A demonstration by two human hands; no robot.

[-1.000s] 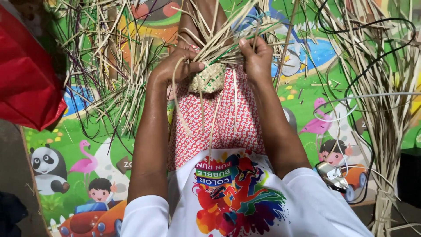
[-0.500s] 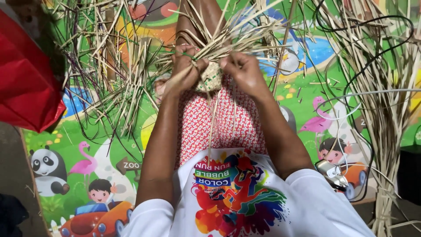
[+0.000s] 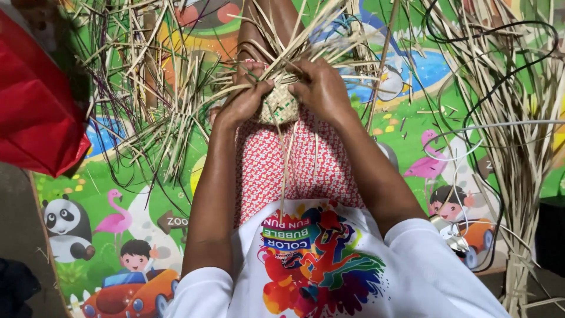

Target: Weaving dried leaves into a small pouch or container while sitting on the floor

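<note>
- Fingers (image 3: 257,94) of our left hand (image 3: 241,106) were curled and pressed against the left edge of the small woven piece (image 3: 279,106), pinching it together with a strand or two; the exact strand under the fingertips could not be told.
- Our right hand (image 3: 321,88) closed over the piece from the right, fingers bent inward onto its upper rim, where loose straw strips (image 3: 306,41) fanned out.
- We found the woven piece held above the lap, over the red patterned cloth (image 3: 294,171), between the two hands and touching both.
- Long tail strips (image 3: 287,171) hung from the piece down across the cloth, unsecured.
- Risk judged: if either pinch eased, the outermost weave could loosen, since the free ends were held by finger pressure alone.
- Risk judged: the fanned strips crossed one another closely, so the wrong strand could be taken up and the pattern spoiled.
- Risk judged: dry strips bent sharply at the rim could crack.
- Loose straw piles (image 3: 147,82) lay on the cartoon play mat (image 3: 118,194) to the left, and a further bundle (image 3: 518,147) with a dark cable (image 3: 500,76) to the right; stray ends could snag the hanging tails.
- A red bag (image 3: 35,112) sat at the left edge, well apart.
</note>
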